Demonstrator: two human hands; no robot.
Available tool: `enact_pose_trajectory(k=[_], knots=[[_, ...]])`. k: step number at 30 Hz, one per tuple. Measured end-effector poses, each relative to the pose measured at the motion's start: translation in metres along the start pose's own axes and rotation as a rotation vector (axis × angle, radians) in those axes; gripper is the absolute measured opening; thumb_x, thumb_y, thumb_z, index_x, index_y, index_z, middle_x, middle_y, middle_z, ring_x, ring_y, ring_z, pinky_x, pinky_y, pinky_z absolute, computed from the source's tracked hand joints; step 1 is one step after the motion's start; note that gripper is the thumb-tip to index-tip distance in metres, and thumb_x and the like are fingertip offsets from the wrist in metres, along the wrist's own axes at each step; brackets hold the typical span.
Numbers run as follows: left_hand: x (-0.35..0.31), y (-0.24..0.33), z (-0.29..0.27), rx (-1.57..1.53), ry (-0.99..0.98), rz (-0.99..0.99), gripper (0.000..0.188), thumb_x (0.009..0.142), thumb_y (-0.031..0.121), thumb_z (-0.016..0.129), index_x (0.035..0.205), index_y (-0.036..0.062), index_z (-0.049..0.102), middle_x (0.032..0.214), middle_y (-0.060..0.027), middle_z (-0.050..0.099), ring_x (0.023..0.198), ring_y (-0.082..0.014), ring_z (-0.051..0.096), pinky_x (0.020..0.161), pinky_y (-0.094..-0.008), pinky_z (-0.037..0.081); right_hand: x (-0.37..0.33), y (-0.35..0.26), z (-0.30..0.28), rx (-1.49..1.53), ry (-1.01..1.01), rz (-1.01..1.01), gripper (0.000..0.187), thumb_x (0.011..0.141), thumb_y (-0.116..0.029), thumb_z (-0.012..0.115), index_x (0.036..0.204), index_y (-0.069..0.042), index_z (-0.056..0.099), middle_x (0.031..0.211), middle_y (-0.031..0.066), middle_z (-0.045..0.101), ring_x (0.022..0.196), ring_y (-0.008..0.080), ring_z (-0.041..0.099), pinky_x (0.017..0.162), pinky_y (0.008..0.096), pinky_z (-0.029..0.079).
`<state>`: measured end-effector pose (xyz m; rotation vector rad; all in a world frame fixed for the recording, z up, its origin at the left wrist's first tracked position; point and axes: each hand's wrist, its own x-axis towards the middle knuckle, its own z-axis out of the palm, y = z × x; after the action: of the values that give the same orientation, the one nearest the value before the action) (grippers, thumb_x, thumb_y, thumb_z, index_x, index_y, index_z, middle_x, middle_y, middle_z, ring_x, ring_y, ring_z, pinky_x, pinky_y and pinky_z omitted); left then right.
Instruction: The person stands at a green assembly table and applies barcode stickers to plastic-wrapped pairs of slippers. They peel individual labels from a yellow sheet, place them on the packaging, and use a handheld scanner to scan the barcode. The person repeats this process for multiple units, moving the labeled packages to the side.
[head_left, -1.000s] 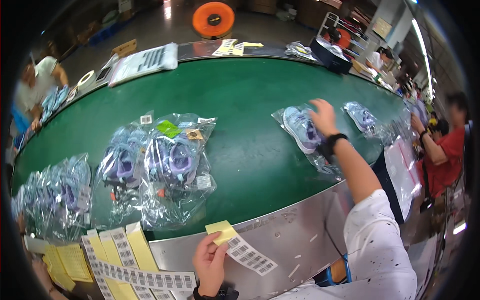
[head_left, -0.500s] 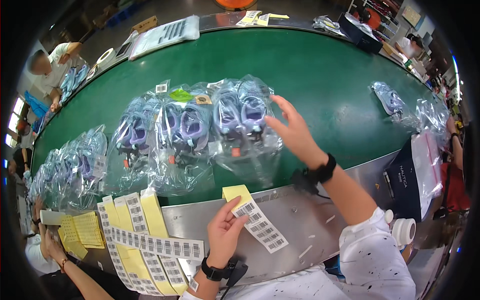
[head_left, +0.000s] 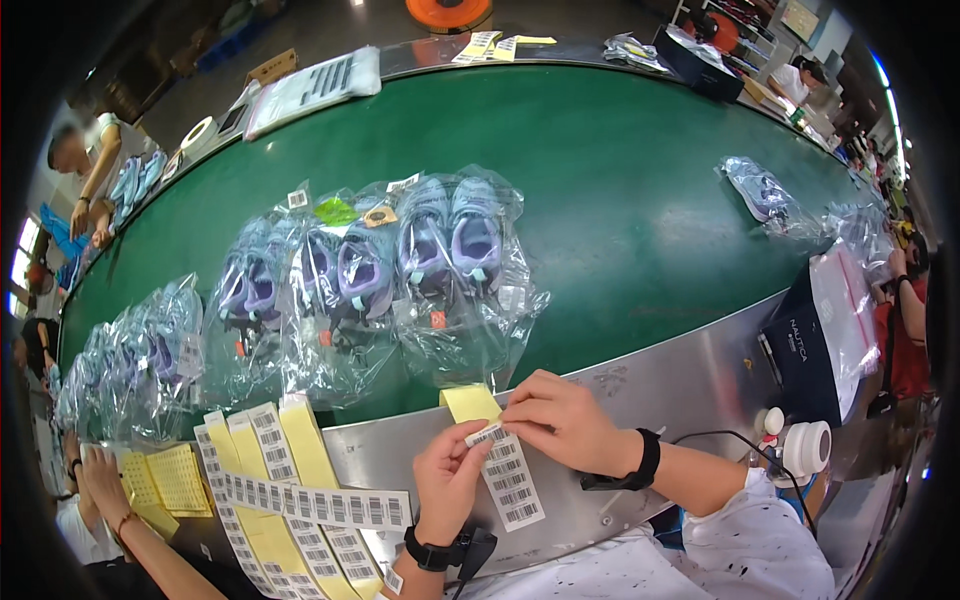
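Note:
My left hand (head_left: 447, 482) is closed on a strip of white barcode labels (head_left: 514, 494) with yellow backing, above the metal edge of the table. My right hand (head_left: 572, 425) pinches the top label of that strip, its fingertips close to my left fingers. Whether the label has come off the backing is hard to make out. Beyond my hands lies a pair of light blue and purple shoes (head_left: 473, 238) in a clear plastic bag. To its left are more bagged shoes (head_left: 365, 268), one bag with a green sticker (head_left: 335, 211) on it.
Several label strips (head_left: 350, 506) lie on the left, beside yellow label sheets (head_left: 180, 478). More bagged shoes stand on the green table (head_left: 620, 200) at far left and right. A dark blue box (head_left: 793, 345) and a white bottle (head_left: 806, 448) are at right. Other people work around the table.
My right hand has come back from the bagged shoes to the label strip and closed on its top label. My left hand keeps holding the strip.

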<state>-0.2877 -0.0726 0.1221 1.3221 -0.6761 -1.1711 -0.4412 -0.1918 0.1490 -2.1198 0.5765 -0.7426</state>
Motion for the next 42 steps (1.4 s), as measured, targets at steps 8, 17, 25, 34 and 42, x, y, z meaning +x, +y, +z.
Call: enact_pose_trajectory(k=[8, 17, 25, 34, 42], knots=[[0.000, 0.000, 0.006, 0.056, -0.017, -0.040, 0.026, 0.086, -0.005, 0.060, 0.112, -0.0035, 0.058, 0.095, -0.0080, 0.068, 0.081, -0.0069, 0.063, 0.070, -0.0180, 0.049, 0.003, 0.006, -0.001, 0.030, 0.013, -0.024, 0.009, 0.077, -0.004, 0.071, 0.084, -0.002, 0.066, 0.092, 0.0090, 0.060, 0.081, 0.0233, 0.058, 0.066, 0.0317, 0.048], [0.006, 0.001, 0.010, 0.066, -0.023, -0.032, 0.022, 0.088, -0.005, 0.059, 0.110, -0.0046, 0.060, 0.092, -0.0064, 0.068, 0.082, -0.0065, 0.061, 0.070, -0.0198, 0.049, 0.002, 0.012, -0.002, 0.017, 0.011, -0.059, 0.011, 0.073, 0.002, 0.071, 0.081, 0.001, 0.064, 0.088, 0.0092, 0.059, 0.081, 0.0239, 0.056, 0.067, 0.0316, 0.046], [0.005, -0.001, 0.008, -0.036, -0.009, -0.032, 0.021, 0.088, -0.005, 0.059, 0.109, -0.0045, 0.060, 0.091, -0.0077, 0.068, 0.081, -0.0060, 0.061, 0.069, -0.0201, 0.048, -0.002, 0.004, 0.001, -0.029, 0.042, 0.021, 0.011, 0.074, 0.000, 0.069, 0.084, 0.001, 0.064, 0.089, 0.0098, 0.059, 0.083, 0.0265, 0.056, 0.070, 0.0340, 0.047], [0.007, -0.007, 0.008, 0.033, 0.000, 0.024, 0.020, 0.087, -0.003, 0.061, 0.107, -0.0022, 0.062, 0.072, -0.0005, 0.064, 0.064, -0.0006, 0.052, 0.055, -0.0174, 0.040, -0.003, 0.004, -0.003, -0.131, -0.006, -0.051, 0.015, 0.072, 0.001, 0.068, 0.087, 0.001, 0.065, 0.089, 0.0096, 0.059, 0.081, 0.0261, 0.056, 0.068, 0.0347, 0.047], [0.007, -0.004, 0.008, 0.052, 0.006, 0.014, 0.020, 0.087, -0.003, 0.061, 0.107, -0.0022, 0.062, 0.073, -0.0013, 0.065, 0.066, -0.0008, 0.053, 0.058, -0.0175, 0.042, -0.006, -0.004, -0.004, -0.217, 0.000, -0.133, 0.019, 0.070, 0.003, 0.068, 0.088, 0.002, 0.064, 0.089, 0.0100, 0.058, 0.078, 0.0257, 0.056, 0.066, 0.0344, 0.046]])
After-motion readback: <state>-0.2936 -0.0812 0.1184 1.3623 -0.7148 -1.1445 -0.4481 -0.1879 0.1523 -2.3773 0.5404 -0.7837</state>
